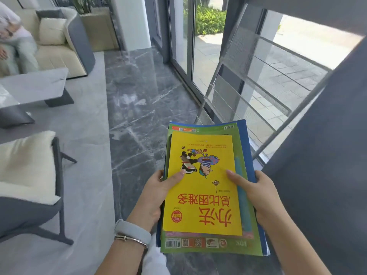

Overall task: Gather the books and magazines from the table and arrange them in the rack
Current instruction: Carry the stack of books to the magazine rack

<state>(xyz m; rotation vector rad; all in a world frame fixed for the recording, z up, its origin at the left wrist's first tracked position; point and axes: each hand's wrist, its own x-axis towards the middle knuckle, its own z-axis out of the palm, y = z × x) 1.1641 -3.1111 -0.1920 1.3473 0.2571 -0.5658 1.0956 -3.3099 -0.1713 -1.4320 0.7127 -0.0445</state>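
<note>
because both hands grip the pile of books [206, 187] from each side, it stays flat and nothing slides off. the left hand [156, 195] and right hand [256, 193] are curled shut on its edges, thumbs on top. the rack [248, 76] waits just ahead by the window.

Grey wristband [132, 231], thin metal bangle [131, 240]
</note>
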